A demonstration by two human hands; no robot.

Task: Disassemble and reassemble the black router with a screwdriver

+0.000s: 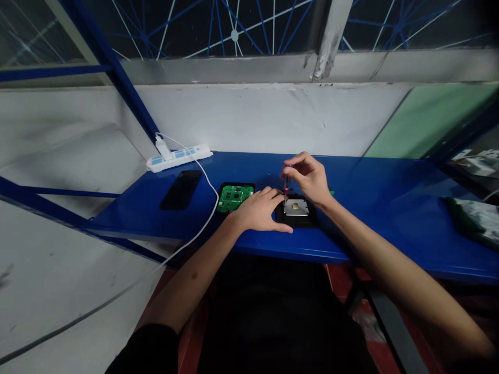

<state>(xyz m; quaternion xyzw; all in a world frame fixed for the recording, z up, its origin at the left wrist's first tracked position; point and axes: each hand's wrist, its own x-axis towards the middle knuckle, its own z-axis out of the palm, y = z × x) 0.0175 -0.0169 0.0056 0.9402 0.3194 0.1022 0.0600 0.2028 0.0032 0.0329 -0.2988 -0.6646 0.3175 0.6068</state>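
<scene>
A black case (307, 221) with a silver metal plate (301, 208) inside lies flat on the blue table. My right hand (311, 176) grips a small screwdriver (286, 188) with a reddish handle, held upright with its tip at the plate's upper left corner. Fingers spread, my left hand (262, 210) rests at the left side of the case, its thumb along the near edge and its fingertips close to the screwdriver. Left of that hand sits a green circuit board (234, 197) in a dark housing, partly behind the wrist.
A black phone (181, 189) lies left of the board. Behind it is a white power strip (180, 156) with a charger, whose white cable (214, 193) crosses the table. Several tiny dark pieces lie behind my hands. A plastic-wrapped item (477, 221) sits far right.
</scene>
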